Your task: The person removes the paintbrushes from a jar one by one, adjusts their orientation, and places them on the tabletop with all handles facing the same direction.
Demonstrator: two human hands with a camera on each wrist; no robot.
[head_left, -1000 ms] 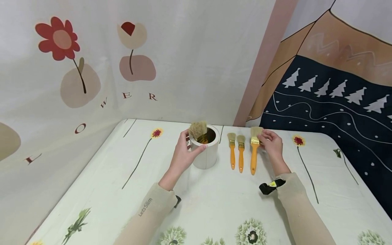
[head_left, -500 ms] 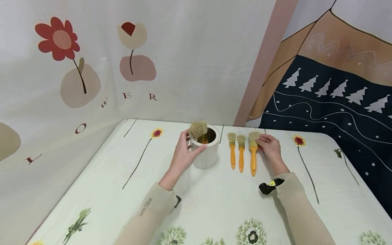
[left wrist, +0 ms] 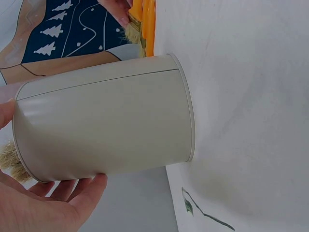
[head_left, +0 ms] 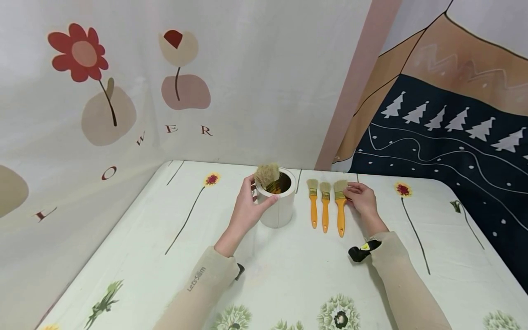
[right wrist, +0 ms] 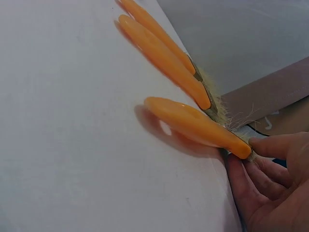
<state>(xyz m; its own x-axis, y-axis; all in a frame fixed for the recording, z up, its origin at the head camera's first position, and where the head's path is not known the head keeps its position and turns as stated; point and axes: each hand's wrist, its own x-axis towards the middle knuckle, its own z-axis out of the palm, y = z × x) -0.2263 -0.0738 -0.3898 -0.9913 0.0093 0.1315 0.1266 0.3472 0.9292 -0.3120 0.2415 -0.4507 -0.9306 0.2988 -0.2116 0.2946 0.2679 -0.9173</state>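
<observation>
- With right grip [head_left: 363, 202], pinching wide brush [head_left: 341, 211] at its far end!
- Just slid it left along counter [head_left: 288, 275], closer to two small brushes [head_left: 325, 211], apparently tightening the spacing.
- Clasping can [head_left: 278, 213] with left grip [head_left: 245, 210].

Text on wall cloth [head_left: 255, 91] and left sleeve [head_left: 206, 279]
Cloth's got "L O W E R" in red letters [head_left: 170, 129]; sleeve reads "Lets", then a fuzzy "S…m". Yellow tag [head_left: 365, 247] by right cuff [head_left: 385, 240]: too tiny.

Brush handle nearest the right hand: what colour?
Orange handle; shows best in the right wrist view.
</observation>
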